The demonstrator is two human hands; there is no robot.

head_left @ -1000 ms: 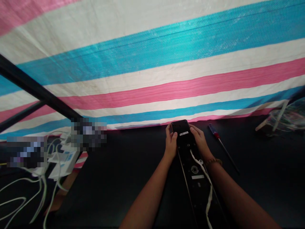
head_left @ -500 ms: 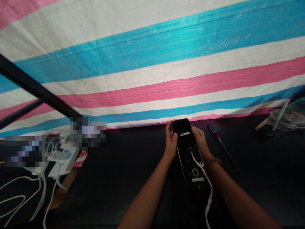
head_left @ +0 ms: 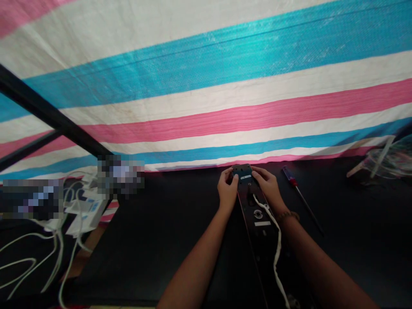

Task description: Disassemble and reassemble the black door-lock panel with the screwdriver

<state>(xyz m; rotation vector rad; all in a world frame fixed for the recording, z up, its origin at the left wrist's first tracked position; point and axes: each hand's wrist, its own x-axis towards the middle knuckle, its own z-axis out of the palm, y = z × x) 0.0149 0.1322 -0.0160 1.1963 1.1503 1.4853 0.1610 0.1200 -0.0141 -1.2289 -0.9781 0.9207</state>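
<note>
A long black door lock panel lies lengthwise before me, its far end between my hands. Its back faces up, with pale labels and a round metal fitting. A white wrapped cable comes out of an opening in the panel and runs toward me. My left hand is closed on the far left edge, thumb on top. On the far right edge, my right hand grips the same panel, with a beaded bracelet on that wrist. The fingers under the panel are hidden.
Right of my right hand, a screwdriver lies on the black table. Clear plastic bags sit at the far right. White cables and boxes are at left, near a black metal bar. Striped sheeting hangs behind.
The panel has tilted flatter, its far end dropping slightly while the round fitting moved up in the view. Both hands have stayed on the far end, and their fingers have shifted along the edges.
</note>
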